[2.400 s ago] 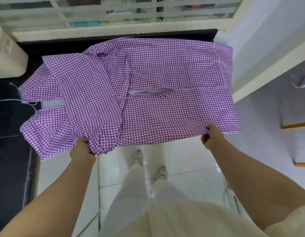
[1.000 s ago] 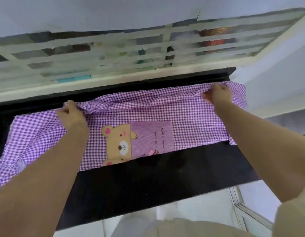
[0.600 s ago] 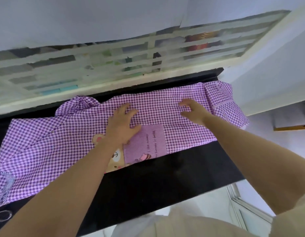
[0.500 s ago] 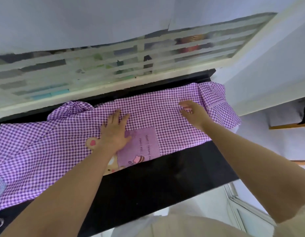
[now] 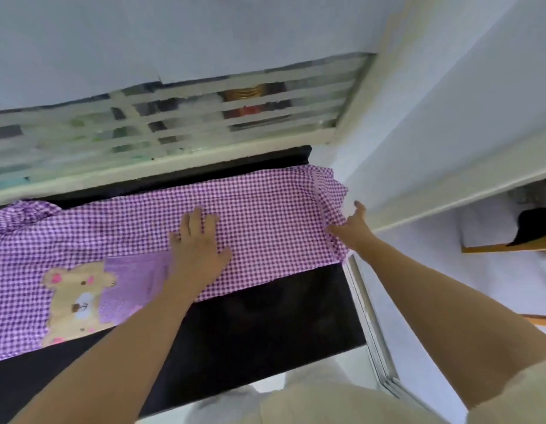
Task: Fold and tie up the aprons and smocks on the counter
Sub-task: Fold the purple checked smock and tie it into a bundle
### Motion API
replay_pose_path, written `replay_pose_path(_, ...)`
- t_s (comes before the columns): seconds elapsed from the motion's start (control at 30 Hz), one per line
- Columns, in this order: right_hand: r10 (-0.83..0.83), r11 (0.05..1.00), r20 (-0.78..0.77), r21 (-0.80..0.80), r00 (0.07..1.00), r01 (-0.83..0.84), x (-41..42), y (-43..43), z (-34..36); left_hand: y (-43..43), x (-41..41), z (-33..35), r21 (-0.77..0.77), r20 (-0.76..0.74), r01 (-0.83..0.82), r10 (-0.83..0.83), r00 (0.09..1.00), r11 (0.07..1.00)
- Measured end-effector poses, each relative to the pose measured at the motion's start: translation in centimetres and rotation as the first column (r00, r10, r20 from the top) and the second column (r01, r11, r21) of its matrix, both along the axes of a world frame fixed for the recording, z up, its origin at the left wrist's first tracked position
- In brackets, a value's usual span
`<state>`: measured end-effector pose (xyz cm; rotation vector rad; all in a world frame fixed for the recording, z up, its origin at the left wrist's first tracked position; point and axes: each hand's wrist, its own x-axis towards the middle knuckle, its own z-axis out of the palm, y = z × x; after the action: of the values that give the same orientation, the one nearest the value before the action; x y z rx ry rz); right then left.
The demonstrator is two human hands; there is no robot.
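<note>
On the black counter, we pin the gingham smock with a flat left hand; our right hand pinches its end, which should fold inward next.

The smock under the left hand is a small purple-and-white gingham check, and the same check runs to its ruffled edge at the right hand. Just left of the left wrist is a plain lilac pocket patch with faint dark lettering. Further left is a tan bear with pink ears and cheeks, a white muzzle and a dark nose. Nearer than both hands, the table is glossy black. Beyond the hands the window bars are cream-white. The wall past the right hand is pale bluish white.
</note>
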<state>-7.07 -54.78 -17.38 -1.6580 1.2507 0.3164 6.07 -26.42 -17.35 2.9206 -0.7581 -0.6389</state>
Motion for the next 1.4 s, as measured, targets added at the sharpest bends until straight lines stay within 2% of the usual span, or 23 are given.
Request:
replay_pose_path(0.03, 0.055, 0.995, -0.004, 0.082, 0.998, -0.055, -0.4, -1.0, 0.0, -2.3, -1.5, -0.1, 0.004, -0.059, 0.001, -0.001, 0.998, 1.0)
replay_pose_path(0.07, 0.163, 0.985, -0.016, 0.052, 0.987, -0.162, -0.7, -1.6, -0.3, -3.9, -2.6, -0.1, 0.023, -0.125, -0.022, 0.025, 0.992, 0.999)
replay_pose_path(0.13, 0.324, 0.935, -0.011, -0.147, 0.946, -0.322, -0.8, -3.3, -0.7, -6.2, -4.2, -0.6, 0.074, -0.211, -0.085, 0.098, 0.973, 0.994)
replay_pose_path(0.2, 0.323, 0.915, 0.029, -0.264, 0.946, -0.304, 0.1, -5.0, -0.2, -6.6, -5.3, -1.1, 0.138, -0.224, -0.096, 0.125, 0.967, 0.986)
replay_pose_path(0.37, 0.182, 0.852, 0.149, -0.518, 0.972, -0.08, 3.5, -8.5, 1.7, -5.6, -6.4, -1.5, 0.197, -0.224, -0.127, 0.171, 0.96, 0.972)
replay_pose_path(0.43, 0.15, 0.909, 0.135, -0.408, 0.979, -0.083, 3.9, -9.8, 1.6, -5.8, -6.5, -1.4, 0.185, -0.236, -0.144, 0.187, 0.954, 0.972)
replay_pose_path(0.5, 0.188, 0.982, 0.087, 0.001, 0.978, -0.188, 3.4, -10.4, 1.2, -6.0, -6.8, -1.2, 0.17, -0.214, -0.17, 0.205, 0.955, 0.971)
replay_pose_path(0.57, 0.292, 0.881, 0.043, 0.378, 0.955, -0.286, 1.5, -9.6, 0.1, -6.3, -7.3, -1.1, 0.144, -0.172, -0.2, 0.224, 0.959, 0.969)
replay_pose_path(0.6, 0.288, 0.837, 0.071, 0.466, 0.955, -0.287, 0.4, -9.2, -0.5, -6.6, -7.4, -1.1, 0.125, -0.156, -0.206, 0.225, 0.962, 0.97)
replay_pose_path(0.67, 0.146, 0.801, 0.173, 0.558, 0.974, -0.219, -1.4, -8.9, -2.2, -7.2, -7.4, -1.1, 0.094, -0.149, -0.198, 0.211, 0.966, 0.976)
replay_pose_path(0.7, 0.098, 0.788, 0.213, 0.58, 0.972, -0.206, -2.0, -9.0, -2.7, -7.6, -7.3, -1.0, 0.086, -0.157, -0.195, 0.206, 0.966, 0.977)
replay_pose_path(0.77, 0.133, 0.746, 0.26, 0.61, 0.957, -0.269, -2.3, -9.3, -2.3, -8.0, -6.9, -0.9, 0.093, -0.181, -0.213, 0.227, 0.957, 0.973)
replay_pose_path(0.83, 0.316, 0.692, 0.223, 0.61, 0.922, -0.385, -1.6, -9.7, -1.2, -7.8, -6.8, -1.0, 0.132, -0.207, -0.206, 0.231, 0.951, 0.97)
replay_pose_path(0.93, 0.608, 0.632, 0.067, 0.563, 0.791, -0.533, -0.4, -10.7, -0.2, -7.3, -7.1, -0.8, 0.22, -0.257, -0.152, 0.208, 0.944, 0.964)
replay_pose_path(1.03, 0.581, 0.611, -0.008, 0.666, 0.814, -0.429, -0.3, -11.6, 0.5, -7.1, -7.7, -0.7, 0.266, -0.321, -0.135, 0.22, 0.921, 0.954)
replay_pose_path(1.07, 0.615, 0.565, -0.039, 0.718, 0.788, -0.406, -0.6, -11.6, 0.7, -7.0, -8.1, -0.6, 0.277, -0.348, -0.129, 0.224, 0.91, 0.952)
replay_pose_path(1.13, 0.748, 0.505, -0.1, 0.728, 0.657, -0.464, -1.5, -11.0, 0.9, -6.5, -8.9, -0.6, 0.3, -0.383, -0.112, 0.227, 0.896, 0.948)
replay_pose_path(1.17, 0.752, 0.552, -0.128, 0.659, 0.647, -0.511, -2.0, -10.5, 0.5, -6.2, -9.2, -0.6, 0.309, -0.389, -0.104, 0.225, 0.893, 0.945)
replay_pose_path(1.2, 0.709, 0.638, -0.137, 0.543, 0.691, -0.546, -2.4, -10.1, 0.0, -6.0, -9.4, -0.5, 0.313, -0.387, -0.103, 0.226, 0.894, 0.944)
replay_pose_path(1.27, 0.466, 0.862, -0.096, 0.276, 0.88, -0.426, -3.4, -9.4, -1.2, -6.2, -9.5, -0.4, 0.295, -0.332, -0.134, 0.233, 0.914, 0.946)
replay_pose_path(1.3, 0.346, 0.919, -0.071, 0.228, 0.936, -0.322, -4.0, -9.3, -1.4, -6.7, -9.6, -0.3, 0.27, -0.273, -0.152, 0.227, 0.935, 0.951)
replay_pose_path(1.33, 0.289, 0.925, -0.061, 0.275, 0.955, -0.262, -4.5, -9.3, -1.3, -7.3, -9.7, -0.2, 0.235, -0.212, -0.158, 0.209, 0.955, 0.959)
replay_pose_path(1.4, 0.388, 0.8, -0.1, 0.53, 0.916, -0.281, -5.9, -9.0, -0.8, -9.2, -10.0, -0.2, 0.179, -0.155, -0.138, 0.166, 0.974, 0.974)
